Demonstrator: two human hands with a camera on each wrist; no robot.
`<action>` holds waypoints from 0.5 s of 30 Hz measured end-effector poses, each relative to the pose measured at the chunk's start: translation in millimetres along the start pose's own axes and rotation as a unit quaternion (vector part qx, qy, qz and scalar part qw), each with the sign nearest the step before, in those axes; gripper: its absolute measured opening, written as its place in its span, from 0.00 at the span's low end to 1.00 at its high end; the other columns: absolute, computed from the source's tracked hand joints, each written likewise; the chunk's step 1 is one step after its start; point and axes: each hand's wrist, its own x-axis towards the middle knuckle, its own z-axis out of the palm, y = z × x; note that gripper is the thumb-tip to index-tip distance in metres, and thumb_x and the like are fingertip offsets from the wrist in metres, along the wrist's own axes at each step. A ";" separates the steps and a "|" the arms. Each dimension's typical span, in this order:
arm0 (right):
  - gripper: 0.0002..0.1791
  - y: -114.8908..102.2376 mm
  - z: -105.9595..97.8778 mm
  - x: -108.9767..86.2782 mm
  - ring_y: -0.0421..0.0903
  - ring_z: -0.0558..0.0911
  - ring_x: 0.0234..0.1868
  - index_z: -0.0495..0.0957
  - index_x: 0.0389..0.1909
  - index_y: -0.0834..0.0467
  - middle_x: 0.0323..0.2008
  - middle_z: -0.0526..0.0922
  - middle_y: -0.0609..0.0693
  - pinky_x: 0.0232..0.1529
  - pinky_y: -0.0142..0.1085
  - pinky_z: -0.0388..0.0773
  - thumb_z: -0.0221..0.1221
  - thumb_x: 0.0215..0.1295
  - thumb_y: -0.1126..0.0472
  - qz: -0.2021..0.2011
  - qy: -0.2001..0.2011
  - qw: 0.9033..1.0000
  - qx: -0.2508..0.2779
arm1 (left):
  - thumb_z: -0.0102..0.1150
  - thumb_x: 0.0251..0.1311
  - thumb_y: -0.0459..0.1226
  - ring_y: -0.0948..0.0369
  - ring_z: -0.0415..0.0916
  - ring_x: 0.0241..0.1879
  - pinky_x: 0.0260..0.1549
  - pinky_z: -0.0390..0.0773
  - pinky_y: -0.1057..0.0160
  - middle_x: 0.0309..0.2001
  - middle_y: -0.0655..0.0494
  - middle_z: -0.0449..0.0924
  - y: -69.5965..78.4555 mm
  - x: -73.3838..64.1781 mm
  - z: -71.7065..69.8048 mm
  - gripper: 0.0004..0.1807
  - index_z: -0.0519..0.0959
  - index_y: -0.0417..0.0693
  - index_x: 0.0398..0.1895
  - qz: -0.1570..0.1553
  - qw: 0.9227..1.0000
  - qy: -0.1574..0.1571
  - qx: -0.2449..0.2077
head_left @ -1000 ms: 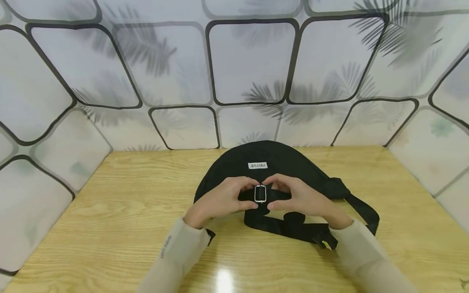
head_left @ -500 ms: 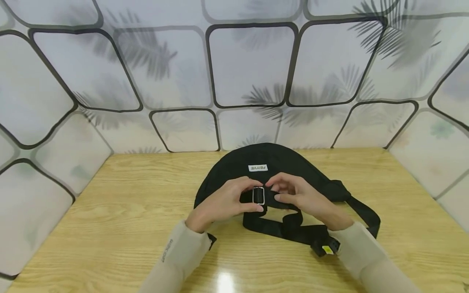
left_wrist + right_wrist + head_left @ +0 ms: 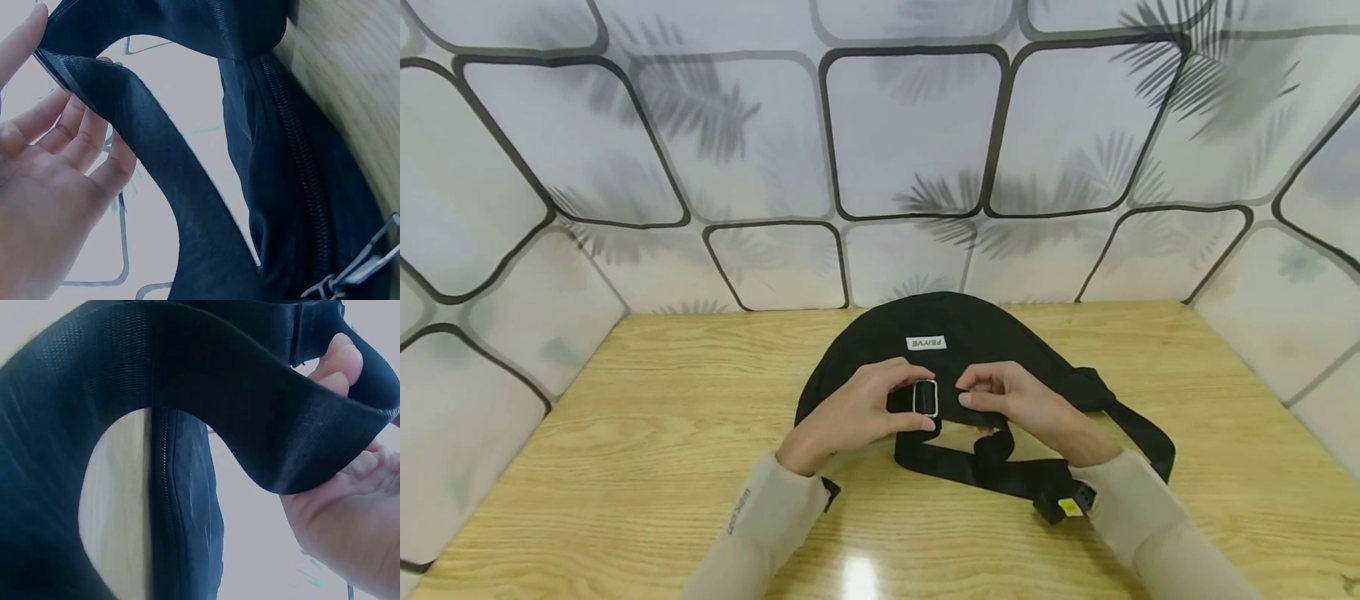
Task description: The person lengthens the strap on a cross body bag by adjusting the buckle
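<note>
A black half-moon bag (image 3: 955, 317) with a white label lies on the table, its strap (image 3: 951, 467) looped in front of it. My left hand (image 3: 857, 408) holds a silver strap buckle (image 3: 926, 398) between thumb and index finger. Just to the right, my right hand (image 3: 1022, 404) pinches the black strap close to the buckle. In the left wrist view the webbing (image 3: 162, 150) runs down from the fingers, and the bag's zipper (image 3: 300, 150) stands beside it. A curved length of strap (image 3: 212, 356) fills much of the right wrist view and partly hides the right fingers.
A side-release clip with a yellow mark (image 3: 1067, 507) lies by the right sleeve. More strap (image 3: 1150, 433) trails from the bag's right end. The wooden table (image 3: 685, 375) extends to both sides, with patterned fabric walls (image 3: 917, 133) behind and at the sides.
My right hand has moved right, away from the buckle, and now pinches the strap. The buckle has shifted slightly left with my left hand. The clip by the right sleeve has turned.
</note>
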 end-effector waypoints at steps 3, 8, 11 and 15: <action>0.04 1.7 2.2 0.9 0.39 0.76 0.22 0.75 0.40 0.69 0.25 0.81 0.46 0.27 0.32 0.78 0.55 0.74 0.70 -0.007 0.006 1.000 0.009 | 0.71 0.63 0.41 0.62 0.75 0.43 0.44 0.78 0.64 0.47 0.54 0.79 -1.5 -0.2 0.5 0.27 0.78 0.36 0.61 0.003 1.000 0.005 -0.008; 0.04 4.8 9.0 3.0 0.39 0.75 0.21 0.76 0.40 0.69 0.24 0.80 0.45 0.26 0.32 0.77 0.55 0.74 0.71 -0.021 0.033 0.999 0.025 | 0.71 0.62 0.40 0.62 0.71 0.35 0.33 0.75 0.67 0.43 0.55 0.78 -3.4 -0.1 1.2 0.27 0.78 0.36 0.62 0.009 1.000 0.016 -0.023; 0.03 6.0 14.1 4.9 0.38 0.74 0.21 0.75 0.40 0.71 0.24 0.81 0.44 0.25 0.31 0.76 0.55 0.73 0.73 -0.034 0.044 0.998 0.040 | 0.72 0.61 0.39 0.60 0.71 0.33 0.31 0.73 0.67 0.42 0.55 0.78 -3.3 0.2 1.7 0.28 0.78 0.36 0.62 0.012 0.999 0.024 -0.024; 0.05 5.5 20.2 5.6 0.38 0.75 0.22 0.77 0.38 0.66 0.26 0.82 0.45 0.25 0.29 0.75 0.53 0.73 0.74 -0.031 0.051 0.996 0.073 | 0.72 0.61 0.37 0.60 0.71 0.33 0.30 0.73 0.67 0.42 0.56 0.78 -2.7 1.6 4.7 0.27 0.78 0.37 0.62 0.009 0.999 0.021 -0.042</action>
